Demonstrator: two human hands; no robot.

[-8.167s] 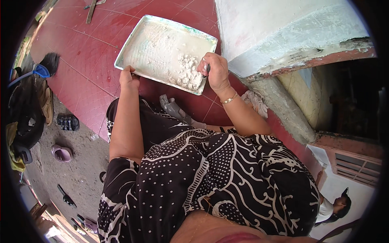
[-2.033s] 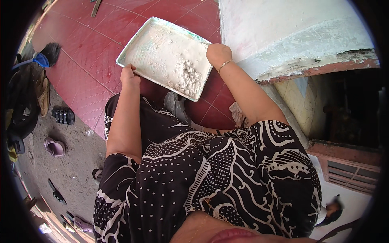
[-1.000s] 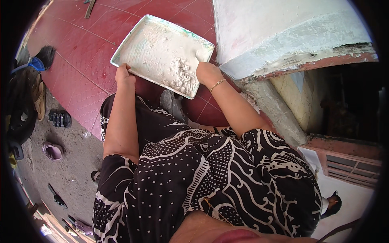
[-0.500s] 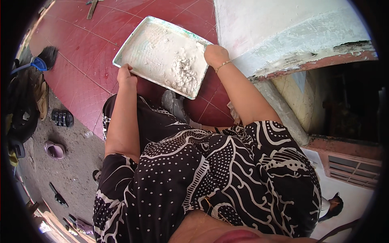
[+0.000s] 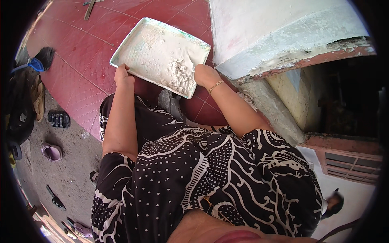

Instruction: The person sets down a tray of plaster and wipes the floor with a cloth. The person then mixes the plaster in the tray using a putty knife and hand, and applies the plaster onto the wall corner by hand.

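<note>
A shallow rectangular tray (image 5: 156,56) with a pale, green-stained rim is held out in front of me, tilted slightly. A smooth layer of white paste covers its bottom, and lumpy paste (image 5: 181,73) is heaped toward its right end. My left hand (image 5: 122,75) is closed round the near left corner, thumb over the rim. On the right short side, my right hand (image 5: 207,76) is closed at the edge beside the lumps; its fingertips are hidden. A chain bracelet (image 5: 215,86) circles that wrist.
Red floor tiles (image 5: 81,52) lie beyond the tray. A peeling white wall ledge (image 5: 283,48) rises at right, with a dark opening (image 5: 348,105) below. On the left are a blue broom (image 5: 37,63), black sandals (image 5: 59,119) and a purple clog (image 5: 52,152). Another person (image 5: 334,203) is at lower right.
My right hand has slid from the tray's far right corner toward me along its short side. The tray has shifted slightly left in view. My left hand keeps its hold.
</note>
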